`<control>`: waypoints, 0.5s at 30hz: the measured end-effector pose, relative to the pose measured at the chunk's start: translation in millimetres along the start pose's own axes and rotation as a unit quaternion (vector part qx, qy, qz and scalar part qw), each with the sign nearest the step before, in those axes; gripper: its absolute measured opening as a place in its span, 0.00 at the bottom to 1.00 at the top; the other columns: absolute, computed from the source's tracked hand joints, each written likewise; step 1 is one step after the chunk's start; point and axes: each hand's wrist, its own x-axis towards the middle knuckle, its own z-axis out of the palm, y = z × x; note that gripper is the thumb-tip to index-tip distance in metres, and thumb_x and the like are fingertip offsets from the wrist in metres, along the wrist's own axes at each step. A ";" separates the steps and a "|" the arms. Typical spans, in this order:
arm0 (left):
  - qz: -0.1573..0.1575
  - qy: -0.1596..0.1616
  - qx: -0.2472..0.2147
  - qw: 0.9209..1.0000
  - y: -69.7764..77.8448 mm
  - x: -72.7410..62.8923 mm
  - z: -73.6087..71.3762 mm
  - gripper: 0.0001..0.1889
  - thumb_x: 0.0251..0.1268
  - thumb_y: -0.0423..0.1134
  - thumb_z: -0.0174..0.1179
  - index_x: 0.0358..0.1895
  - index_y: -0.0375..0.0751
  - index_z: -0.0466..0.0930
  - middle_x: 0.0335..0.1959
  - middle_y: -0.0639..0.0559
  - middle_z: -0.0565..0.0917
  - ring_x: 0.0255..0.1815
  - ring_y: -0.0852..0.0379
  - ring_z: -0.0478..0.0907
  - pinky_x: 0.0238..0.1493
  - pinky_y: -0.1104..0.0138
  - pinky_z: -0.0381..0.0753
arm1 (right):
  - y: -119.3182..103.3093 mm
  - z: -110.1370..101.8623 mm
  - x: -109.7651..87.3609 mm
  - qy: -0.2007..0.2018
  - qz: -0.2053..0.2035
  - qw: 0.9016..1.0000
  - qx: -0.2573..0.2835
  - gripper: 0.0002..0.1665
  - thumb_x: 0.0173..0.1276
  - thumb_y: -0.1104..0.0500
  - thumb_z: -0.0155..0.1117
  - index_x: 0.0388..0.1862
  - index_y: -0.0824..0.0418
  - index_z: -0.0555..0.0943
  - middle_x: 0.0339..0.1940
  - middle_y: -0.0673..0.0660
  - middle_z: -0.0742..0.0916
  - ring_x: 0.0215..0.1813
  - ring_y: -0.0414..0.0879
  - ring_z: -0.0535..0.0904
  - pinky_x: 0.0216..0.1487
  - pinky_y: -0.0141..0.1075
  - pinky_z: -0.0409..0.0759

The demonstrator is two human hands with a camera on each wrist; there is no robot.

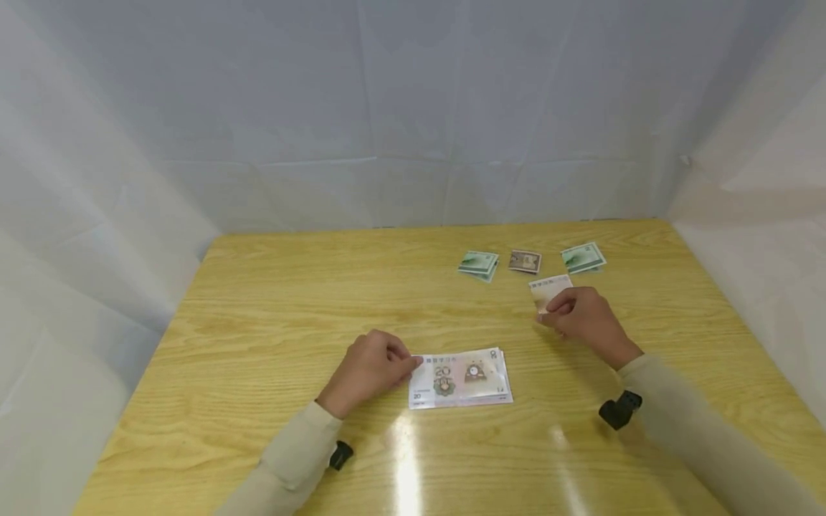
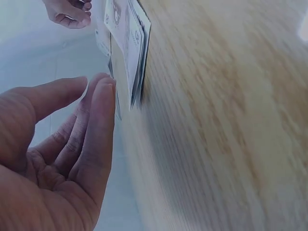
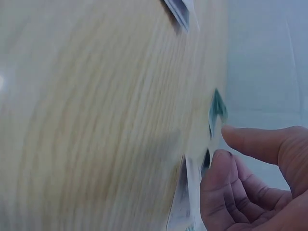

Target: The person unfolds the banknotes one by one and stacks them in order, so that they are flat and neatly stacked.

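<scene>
A stack of play banknotes marked 20 (image 1: 459, 390) lies flat on the table. My left hand (image 1: 372, 369) is at the stack's left edge. In the left wrist view a small gap separates its thumb and fingers from the stack (image 2: 132, 41), and nothing is between them. Further right, a folded pale banknote (image 1: 547, 288) lies near my right hand (image 1: 586, 320). The right wrist view shows this folded note (image 3: 182, 202) beside the fingertips, with the thumb and index finger slightly apart and holding nothing.
Behind the right hand lie a folded green note (image 1: 479, 262), a folded brown note (image 1: 524, 261) and another folded green note (image 1: 584, 258). The wooden table (image 1: 290, 287) meets white sheeting (image 1: 413, 186) at the back and both sides.
</scene>
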 end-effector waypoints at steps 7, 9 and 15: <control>-0.005 -0.001 -0.023 1.000 2.2 -1.8 -2.7 0.08 0.67 0.42 0.69 0.34 0.40 0.88 0.23 0.53 0.84 0.21 0.58 0.80 0.22 0.68 0.80 | 17.6 -18.7 9.4 0.035 0.010 0.999 -0.033 0.25 0.68 0.51 0.72 0.49 0.72 0.81 0.43 0.66 0.85 0.38 0.54 0.83 0.36 0.42 0.84; -0.006 0.000 -0.027 1.000 2.8 -2.1 -3.3 0.08 0.67 0.41 0.69 0.35 0.39 0.88 0.23 0.52 0.85 0.22 0.57 0.81 0.22 0.68 0.80 | 23.2 -21.8 12.5 0.046 0.012 0.998 -0.044 0.26 0.68 0.49 0.72 0.48 0.72 0.81 0.44 0.67 0.85 0.40 0.55 0.82 0.38 0.42 0.82; -0.001 0.008 -0.036 0.999 2.2 -1.9 -5.3 0.08 0.68 0.39 0.68 0.36 0.37 0.88 0.24 0.51 0.86 0.23 0.55 0.83 0.23 0.67 0.82 | 30.6 -25.2 19.7 0.051 0.031 0.997 -0.046 0.33 0.67 0.46 0.72 0.52 0.75 0.79 0.48 0.70 0.83 0.46 0.60 0.80 0.44 0.49 0.82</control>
